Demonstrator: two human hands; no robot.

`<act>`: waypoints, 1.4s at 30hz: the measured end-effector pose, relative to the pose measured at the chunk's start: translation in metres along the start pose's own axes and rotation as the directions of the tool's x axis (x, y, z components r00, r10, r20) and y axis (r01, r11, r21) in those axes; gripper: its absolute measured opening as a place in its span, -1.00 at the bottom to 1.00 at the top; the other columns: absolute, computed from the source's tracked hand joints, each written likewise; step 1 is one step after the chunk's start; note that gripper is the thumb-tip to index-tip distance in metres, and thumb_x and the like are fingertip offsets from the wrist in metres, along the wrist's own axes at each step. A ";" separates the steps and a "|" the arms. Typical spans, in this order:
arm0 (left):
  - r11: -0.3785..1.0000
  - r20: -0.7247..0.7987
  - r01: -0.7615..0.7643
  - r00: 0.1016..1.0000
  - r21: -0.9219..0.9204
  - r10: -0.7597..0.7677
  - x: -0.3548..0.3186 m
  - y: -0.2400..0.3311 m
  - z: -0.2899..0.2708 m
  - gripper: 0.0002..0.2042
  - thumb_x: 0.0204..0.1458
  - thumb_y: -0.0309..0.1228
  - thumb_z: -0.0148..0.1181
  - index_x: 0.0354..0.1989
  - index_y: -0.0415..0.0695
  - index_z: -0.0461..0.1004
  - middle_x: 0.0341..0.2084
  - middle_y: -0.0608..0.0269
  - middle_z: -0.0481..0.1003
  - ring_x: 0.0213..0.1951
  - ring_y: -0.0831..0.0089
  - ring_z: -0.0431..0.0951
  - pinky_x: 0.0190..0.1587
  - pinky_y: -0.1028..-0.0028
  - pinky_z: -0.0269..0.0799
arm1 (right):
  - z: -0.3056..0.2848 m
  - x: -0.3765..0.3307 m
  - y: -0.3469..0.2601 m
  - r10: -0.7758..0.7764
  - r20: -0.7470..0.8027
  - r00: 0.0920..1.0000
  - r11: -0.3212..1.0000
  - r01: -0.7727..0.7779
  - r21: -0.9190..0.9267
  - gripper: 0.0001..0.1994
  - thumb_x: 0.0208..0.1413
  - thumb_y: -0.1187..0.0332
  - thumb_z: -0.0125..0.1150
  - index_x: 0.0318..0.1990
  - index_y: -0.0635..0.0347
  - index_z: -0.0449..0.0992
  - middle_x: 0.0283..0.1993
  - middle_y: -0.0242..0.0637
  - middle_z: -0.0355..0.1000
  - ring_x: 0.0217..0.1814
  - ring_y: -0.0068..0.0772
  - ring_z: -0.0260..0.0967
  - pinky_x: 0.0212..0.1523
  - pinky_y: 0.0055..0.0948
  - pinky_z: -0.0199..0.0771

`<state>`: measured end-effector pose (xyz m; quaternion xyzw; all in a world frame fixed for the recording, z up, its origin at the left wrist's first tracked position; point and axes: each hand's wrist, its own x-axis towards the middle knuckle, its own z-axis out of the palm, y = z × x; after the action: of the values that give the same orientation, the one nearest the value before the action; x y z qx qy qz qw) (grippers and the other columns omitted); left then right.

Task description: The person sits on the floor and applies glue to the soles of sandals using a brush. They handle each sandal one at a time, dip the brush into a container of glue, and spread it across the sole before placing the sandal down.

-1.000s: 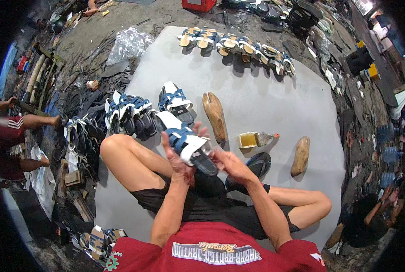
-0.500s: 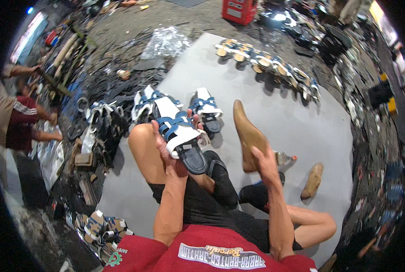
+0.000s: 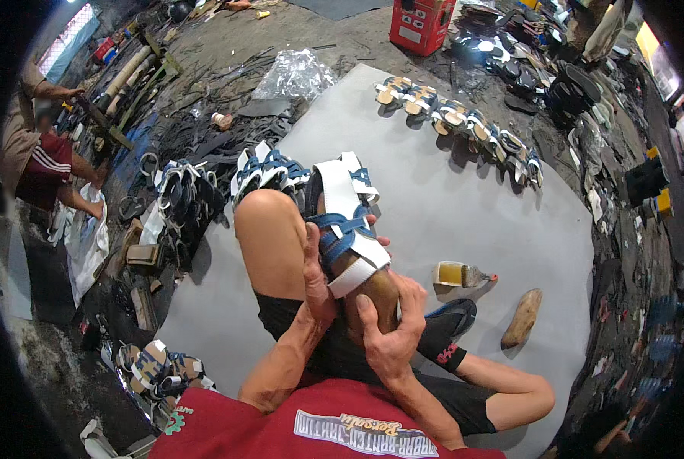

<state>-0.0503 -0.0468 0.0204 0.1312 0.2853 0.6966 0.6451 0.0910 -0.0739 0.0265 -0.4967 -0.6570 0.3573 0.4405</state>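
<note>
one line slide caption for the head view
Left hand holds a blue-and-white strapped sandal, right hand grips the brown wooden foot form inside.

Blue-white sandal [image 3: 345, 232] | toe away | brown wooden last [image 3: 380, 293] | inside sandal

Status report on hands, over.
Left hand holding blue-and-white strapped sandal. Right hand gripping brown wooden foot-shaped last, under sandal straps. Bent left knee beside left hand.
</note>
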 end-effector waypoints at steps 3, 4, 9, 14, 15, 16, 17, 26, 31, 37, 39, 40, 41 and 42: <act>0.981 -0.119 -0.115 0.984 0.154 0.134 -0.005 -0.007 -0.021 -0.20 0.31 0.31 -0.06 0.35 -0.24 0.29 0.11 -0.14 0.55 -0.02 0.17 0.68 -0.03 0.23 0.71 | 0.021 -0.001 0.006 0.062 0.043 0.997 0.993 -0.066 0.103 -0.53 0.13 0.29 0.48 0.14 0.31 0.53 0.00 -0.06 0.52 0.11 -0.09 0.46 0.16 -0.17 0.45; 0.988 -0.130 -0.067 0.988 0.138 0.085 -0.007 -0.004 -0.028 -0.30 0.32 0.17 0.05 0.37 -0.18 0.26 0.17 -0.11 0.52 -0.05 0.23 0.68 -0.06 0.24 0.72 | 0.028 0.002 0.007 0.070 0.075 0.995 0.993 -0.076 0.087 -0.55 0.15 0.30 0.47 0.13 0.31 0.52 -0.01 -0.09 0.50 0.09 -0.16 0.46 0.16 -0.21 0.45; 0.995 -0.205 0.095 0.975 0.009 -0.091 -0.003 0.015 -0.042 -0.54 0.31 -0.02 0.12 0.14 -0.16 0.51 -0.04 0.12 0.62 -0.09 0.31 0.65 -0.04 0.29 0.65 | 0.063 0.022 0.011 0.246 0.144 0.958 0.936 -0.273 0.221 -0.51 0.22 0.33 0.42 0.21 0.36 0.39 0.07 -0.14 0.46 0.14 -0.31 0.45 0.19 -0.28 0.47; 0.998 -0.363 -0.027 0.931 0.058 0.046 0.001 0.012 -0.044 -0.66 0.29 -0.14 0.20 0.03 -0.15 0.57 -0.18 0.21 0.66 -0.20 0.37 0.69 -0.05 0.38 0.65 | 0.053 0.039 0.016 0.059 0.320 0.946 0.929 -0.169 0.330 -0.30 0.15 0.40 0.36 0.44 0.17 0.23 0.24 -0.02 0.43 0.34 -0.10 0.40 0.37 -0.17 0.37; 0.998 -0.369 -0.031 0.928 0.054 0.049 0.002 0.010 -0.048 -0.67 0.29 -0.15 0.21 0.03 -0.15 0.57 -0.19 0.23 0.66 -0.20 0.38 0.69 -0.04 0.38 0.65 | 0.049 0.045 0.012 0.071 0.414 0.907 0.901 -0.236 0.364 -0.27 0.12 0.41 0.34 0.47 0.12 0.21 0.23 0.02 0.46 0.35 -0.03 0.41 0.38 -0.14 0.36; 0.998 -0.320 -0.063 0.946 -0.011 0.057 0.004 0.008 -0.048 -0.68 0.27 -0.17 0.22 0.02 -0.14 0.58 -0.19 0.26 0.66 -0.22 0.41 0.69 -0.04 0.41 0.64 | 0.041 0.054 0.004 0.138 0.511 0.848 0.857 -0.361 0.368 -0.24 0.11 0.41 0.34 0.49 0.01 0.21 0.36 0.07 0.37 0.40 0.02 0.37 0.41 -0.08 0.34; 0.999 -0.330 -0.054 0.942 0.007 0.053 0.005 0.007 -0.052 -0.70 0.28 -0.18 0.21 0.01 -0.12 0.59 -0.19 0.28 0.65 -0.19 0.42 0.67 -0.03 0.41 0.61 | 0.042 0.056 0.004 0.129 0.493 0.860 0.891 -0.319 0.323 -0.24 0.10 0.40 0.36 0.49 0.00 0.22 0.33 0.05 0.38 0.38 0.02 0.39 0.39 -0.09 0.36; 0.990 -0.420 -0.095 0.898 0.104 0.130 0.009 -0.002 -0.061 -0.70 0.25 -0.16 0.22 -0.01 -0.09 0.58 -0.18 0.31 0.61 -0.18 0.44 0.61 -0.02 0.39 0.55 | 0.051 0.074 0.012 -0.046 0.410 0.911 0.993 -0.005 0.122 -0.43 0.04 0.36 0.45 0.26 0.07 0.48 0.02 -0.10 0.42 0.15 -0.08 0.48 0.23 -0.17 0.47; 0.995 -0.328 -0.073 0.944 -0.074 0.045 0.008 0.003 -0.048 -0.63 0.28 -0.06 0.23 0.04 -0.09 0.54 -0.16 0.29 0.59 -0.16 0.43 0.61 -0.04 0.37 0.56 | 0.052 0.071 0.018 -0.012 0.336 0.942 0.991 -0.035 0.133 -0.53 0.01 0.38 0.49 0.10 0.16 0.51 0.00 -0.08 0.41 0.11 -0.09 0.48 0.15 -0.17 0.50; 0.995 -0.205 0.082 0.974 -0.062 -0.093 -0.001 -0.001 -0.047 -0.62 0.23 -0.10 0.31 0.04 -0.12 0.53 -0.16 0.22 0.62 -0.15 0.38 0.66 -0.01 0.33 0.64 | 0.047 0.041 0.016 -0.010 0.149 0.989 0.997 -0.001 0.075 -0.58 -0.01 0.43 0.50 0.00 0.23 0.47 -0.08 -0.14 0.37 0.01 -0.19 0.48 0.05 -0.24 0.52; 0.994 -0.195 0.106 0.975 -0.024 -0.109 -0.003 0.000 -0.048 -0.62 0.22 -0.10 0.31 0.03 -0.12 0.54 -0.17 0.22 0.62 -0.16 0.39 0.66 -0.02 0.34 0.63 | 0.045 0.035 0.012 0.050 0.125 0.991 0.994 -0.062 0.094 -0.57 -0.02 0.42 0.52 0.02 0.25 0.50 -0.05 -0.11 0.36 0.08 -0.11 0.49 0.07 -0.21 0.54; 0.994 -0.188 0.106 0.977 0.013 -0.102 -0.003 0.001 -0.048 -0.61 0.22 -0.07 0.28 0.04 -0.11 0.54 -0.17 0.22 0.62 -0.16 0.39 0.65 -0.03 0.34 0.62 | 0.044 0.033 0.011 0.080 0.134 0.988 0.984 -0.100 0.151 -0.53 -0.01 0.42 0.51 0.07 0.24 0.49 -0.01 -0.09 0.36 0.12 -0.10 0.46 0.11 -0.20 0.52; 0.993 -0.180 0.107 0.979 0.052 -0.097 -0.004 0.002 -0.049 -0.59 0.22 -0.03 0.25 0.04 -0.10 0.55 -0.18 0.22 0.62 -0.16 0.39 0.64 -0.03 0.34 0.61 | 0.044 0.030 0.012 0.109 0.143 0.984 0.969 -0.137 0.207 -0.50 0.00 0.42 0.50 0.12 0.23 0.48 0.04 -0.08 0.36 0.17 -0.08 0.44 0.15 -0.19 0.51; 0.992 -0.219 0.107 0.971 0.065 -0.091 -0.005 0.002 -0.050 -0.60 0.23 -0.05 0.25 0.05 -0.11 0.55 -0.16 0.22 0.62 -0.15 0.39 0.65 -0.02 0.34 0.61 | 0.042 0.027 0.011 0.138 0.153 0.978 0.949 -0.175 0.263 -0.46 0.00 0.42 0.50 0.17 0.23 0.47 0.08 -0.06 0.35 0.21 -0.07 0.41 0.20 -0.18 0.49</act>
<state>-0.0789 -0.0634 -0.0174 0.0649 0.3861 0.6624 0.6387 0.0521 -0.0460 0.0074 -0.4566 -0.5873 0.5111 0.4306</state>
